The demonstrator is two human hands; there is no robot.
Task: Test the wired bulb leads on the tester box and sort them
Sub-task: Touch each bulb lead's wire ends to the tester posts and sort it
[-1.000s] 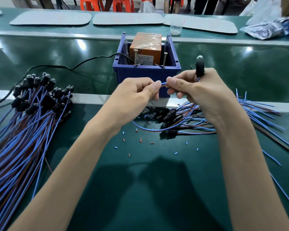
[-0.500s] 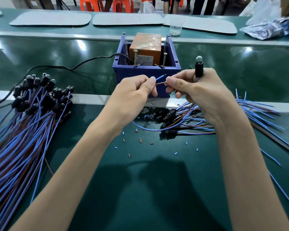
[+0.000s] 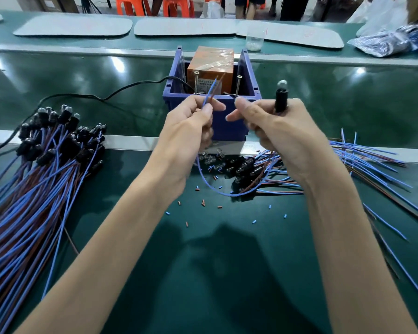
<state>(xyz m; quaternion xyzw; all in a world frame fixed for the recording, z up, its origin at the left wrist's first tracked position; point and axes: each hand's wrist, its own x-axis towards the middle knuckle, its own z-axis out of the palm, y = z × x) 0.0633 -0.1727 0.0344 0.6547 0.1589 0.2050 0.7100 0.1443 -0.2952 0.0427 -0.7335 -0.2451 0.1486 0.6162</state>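
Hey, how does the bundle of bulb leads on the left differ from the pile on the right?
The left bundle is far larger than the right pile. The left bundle's wires lie roughly parallel, with sockets grouped at the far end. The right pile's wires cross and fan out rightward, with sockets toward the middle. Both are blue and brown wires ending in black bulb sockets.

Factory assy line: green conveyor belt w/ piled bulb leads (orange stools behind).
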